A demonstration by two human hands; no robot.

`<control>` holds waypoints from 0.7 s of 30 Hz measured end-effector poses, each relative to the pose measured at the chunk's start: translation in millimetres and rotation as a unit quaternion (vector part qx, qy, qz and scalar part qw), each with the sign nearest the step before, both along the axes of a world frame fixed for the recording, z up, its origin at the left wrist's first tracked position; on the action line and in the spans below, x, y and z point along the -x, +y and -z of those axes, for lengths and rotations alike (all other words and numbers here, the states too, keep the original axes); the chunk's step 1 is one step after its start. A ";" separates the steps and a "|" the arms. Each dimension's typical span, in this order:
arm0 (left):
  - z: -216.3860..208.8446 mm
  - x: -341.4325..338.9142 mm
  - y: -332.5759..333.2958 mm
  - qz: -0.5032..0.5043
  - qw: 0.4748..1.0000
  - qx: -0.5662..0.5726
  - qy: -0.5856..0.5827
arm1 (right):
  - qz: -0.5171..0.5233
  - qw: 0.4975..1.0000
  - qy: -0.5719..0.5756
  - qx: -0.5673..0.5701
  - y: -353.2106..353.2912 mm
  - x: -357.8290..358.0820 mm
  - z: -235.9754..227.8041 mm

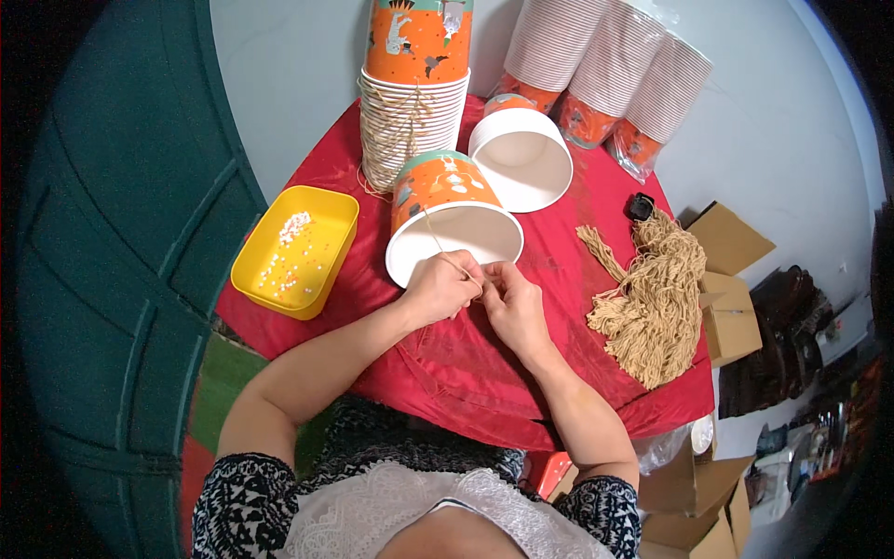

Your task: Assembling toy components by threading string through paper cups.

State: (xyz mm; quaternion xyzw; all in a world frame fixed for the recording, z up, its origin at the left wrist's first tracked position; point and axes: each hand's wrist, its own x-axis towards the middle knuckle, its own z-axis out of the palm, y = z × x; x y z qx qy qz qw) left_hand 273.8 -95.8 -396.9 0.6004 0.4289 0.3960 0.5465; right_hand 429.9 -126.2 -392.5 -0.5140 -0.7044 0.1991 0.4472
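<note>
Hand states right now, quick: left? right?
Left hand: closed, holding thin tan cord.
Right hand: fingers curled in close to the left hand's; can't tell whether they grip the cord.

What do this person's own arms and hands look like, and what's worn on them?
The left hand and right hand are ordinary human hands without gloves. The forearms are bare, with no cables; loose black-and-white patterned sleeves end around the elbows.

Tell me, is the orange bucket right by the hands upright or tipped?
Tipped: the orange bucket lies on its side, its white-rimmed mouth facing this way and its green-banded end pointing away.
</note>
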 end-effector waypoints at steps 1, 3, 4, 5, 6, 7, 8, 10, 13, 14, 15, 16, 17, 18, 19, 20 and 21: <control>-1.2 0.5 -0.2 -0.001 1.000 0.001 -0.002 | -0.006 1.000 0.005 0.016 0.2 0.6 -0.7; -4.7 1.0 -0.9 -0.001 1.000 0.009 0.003 | -0.005 1.000 -0.013 0.023 -0.6 0.2 -3.4; -5.7 1.0 -1.2 -0.002 1.000 0.010 0.001 | -0.002 0.999 -0.029 0.029 -1.3 -0.1 -4.7; -6.5 0.9 -1.5 -0.007 1.000 0.011 -0.005 | -0.004 0.999 -0.030 0.030 -1.9 -0.3 -5.7; -7.2 0.9 -1.5 -0.012 1.000 0.012 -0.012 | -0.008 0.999 -0.023 0.022 -2.3 -0.6 -7.0; -6.8 1.2 -1.4 -0.013 1.000 0.012 -0.014 | -0.013 1.000 -0.016 0.015 -2.6 -0.6 -7.8; -6.0 1.4 -1.2 -0.008 0.999 0.021 -0.035 | -0.014 1.000 -0.017 0.015 -2.3 -0.6 -6.6; -7.6 1.3 -1.2 -0.005 0.998 0.030 -0.058 | -0.026 0.999 0.009 0.031 -1.2 -1.7 -2.5; -11.8 1.4 -2.1 -0.012 0.997 0.040 -0.058 | -0.028 0.999 -0.010 0.023 -2.3 -0.9 -3.4; -12.8 1.5 -2.4 -0.015 0.997 0.045 -0.057 | -0.029 0.999 -0.011 0.023 -2.5 -0.7 -3.7; -13.4 1.6 -2.8 -0.017 0.997 0.050 -0.056 | -0.035 0.999 -0.024 0.010 -2.9 -0.3 -4.2; -13.3 1.6 -2.8 -0.017 0.997 0.050 -0.057 | -0.041 0.998 -0.037 -0.003 -3.4 -0.1 -4.8; -12.8 1.6 -2.7 -0.020 0.997 0.051 -0.054 | -0.042 0.998 -0.038 -0.004 -4.0 0.1 -5.5; -12.5 1.4 -2.5 -0.021 0.997 0.052 -0.052 | -0.041 0.998 -0.047 -0.006 -4.6 0.1 -6.3; -12.3 1.3 -2.3 -0.021 0.997 0.052 -0.052 | -0.039 0.998 -0.057 -0.009 -4.9 0.1 -6.7; -12.0 1.4 -2.2 -0.017 0.997 0.052 -0.058 | -0.039 0.998 -0.057 -0.009 -4.9 0.6 -6.3; -11.7 1.6 -2.2 -0.014 0.997 0.052 -0.063 | -0.034 0.999 -0.039 0.003 -4.8 1.6 -5.3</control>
